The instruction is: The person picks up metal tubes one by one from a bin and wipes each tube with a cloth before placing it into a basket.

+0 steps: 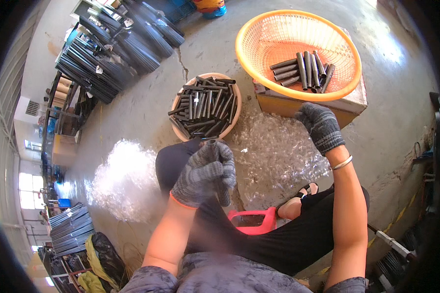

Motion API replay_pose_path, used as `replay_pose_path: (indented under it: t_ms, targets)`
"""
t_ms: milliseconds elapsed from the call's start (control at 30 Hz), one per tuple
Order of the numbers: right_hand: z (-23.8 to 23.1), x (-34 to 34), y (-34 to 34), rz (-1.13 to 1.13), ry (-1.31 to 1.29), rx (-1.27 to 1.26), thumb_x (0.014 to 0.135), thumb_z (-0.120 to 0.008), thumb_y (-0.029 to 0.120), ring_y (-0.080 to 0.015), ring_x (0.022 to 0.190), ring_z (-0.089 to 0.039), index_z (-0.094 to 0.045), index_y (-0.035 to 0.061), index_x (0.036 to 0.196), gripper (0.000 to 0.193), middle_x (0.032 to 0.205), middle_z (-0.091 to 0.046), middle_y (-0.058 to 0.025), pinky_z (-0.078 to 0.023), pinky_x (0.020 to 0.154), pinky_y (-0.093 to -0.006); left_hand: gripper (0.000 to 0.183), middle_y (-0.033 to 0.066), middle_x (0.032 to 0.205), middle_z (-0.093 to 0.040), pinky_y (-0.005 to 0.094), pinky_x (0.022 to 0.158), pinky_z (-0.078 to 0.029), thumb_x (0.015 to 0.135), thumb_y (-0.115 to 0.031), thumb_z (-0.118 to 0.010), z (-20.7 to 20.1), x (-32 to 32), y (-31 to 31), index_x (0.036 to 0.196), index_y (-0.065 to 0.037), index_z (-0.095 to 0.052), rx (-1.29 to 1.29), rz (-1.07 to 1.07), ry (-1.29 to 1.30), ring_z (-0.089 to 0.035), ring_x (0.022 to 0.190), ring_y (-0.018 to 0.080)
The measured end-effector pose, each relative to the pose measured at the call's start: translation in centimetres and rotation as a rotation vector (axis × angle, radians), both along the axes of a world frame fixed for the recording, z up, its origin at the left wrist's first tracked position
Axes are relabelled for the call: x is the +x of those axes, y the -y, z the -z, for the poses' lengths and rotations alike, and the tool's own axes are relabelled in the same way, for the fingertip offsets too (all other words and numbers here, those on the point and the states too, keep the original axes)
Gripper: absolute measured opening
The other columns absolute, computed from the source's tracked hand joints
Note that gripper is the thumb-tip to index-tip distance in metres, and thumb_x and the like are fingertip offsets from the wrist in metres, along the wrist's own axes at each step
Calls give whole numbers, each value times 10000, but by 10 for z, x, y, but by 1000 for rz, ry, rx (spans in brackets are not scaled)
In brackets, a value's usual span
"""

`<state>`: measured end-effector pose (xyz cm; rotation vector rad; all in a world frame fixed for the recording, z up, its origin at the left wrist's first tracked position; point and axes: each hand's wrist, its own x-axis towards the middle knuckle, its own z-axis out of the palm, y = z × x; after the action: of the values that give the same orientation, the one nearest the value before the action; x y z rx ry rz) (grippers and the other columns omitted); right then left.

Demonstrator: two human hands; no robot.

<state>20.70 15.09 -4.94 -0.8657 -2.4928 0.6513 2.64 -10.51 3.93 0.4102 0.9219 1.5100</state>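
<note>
My left hand [203,176], in a grey striped knit glove with an orange cuff, is closed around a short dark tube. The open end of this tube [210,142] shows above the fingers; most of it is hidden. Gloved as well, my right hand [320,128] is raised to the right with its fingers curled in, just below the orange mesh basket [252,53]. Whatever those fingers hold, if anything, is hidden. Several short black tubes [305,68] lie in the basket. A round, pale orange basin [236,115] beyond my left hand is heaped with similar black tubes [205,105].
The basket rests on a cardboard box [278,105]. Clear plastic scraps [278,151] cover the floor ahead, with a shiny plastic heap [127,180] at left. A red plastic stool [266,222] stands between my legs. Bundled long rods [93,68] fill the far left.
</note>
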Motion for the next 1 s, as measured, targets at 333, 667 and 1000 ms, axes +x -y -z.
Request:
replay_pose_path:
  t_ms: [333, 667, 1000]
  targets:
    - [-60, -12, 71, -648, -546, -1066, 784, -732, 140, -54, 744, -532, -303, 79, 1413, 764, 1299, -495, -13, -485, 653, -243, 273, 40, 800, -600, 261, 644, -499, 860, -106, -622, -14, 23, -8, 1106, -8, -554, -326, 164, -518, -581, 732, 114]
    - [-45, -7, 65, -659, -247, -628, 831, -633, 97, -195, 754, -589, -630, 14, 938, 136, 825, -630, -109, -486, 729, -326, 303, 73, 870, -615, 293, 663, -516, 837, -64, -634, 5, 43, -7, 1120, -9, -538, -177, 251, -157, -616, 747, 172]
    - [26, 42, -9, -20, 801, -76, 771, -615, 176, -393, 875, -621, -671, 66, 973, 237, 967, -646, -208, -503, 761, -445, 253, 36, 852, -576, 267, 643, -503, 858, -50, -620, -13, 12, 15, 1099, -44, -543, -82, 18, -75, -580, 752, 133]
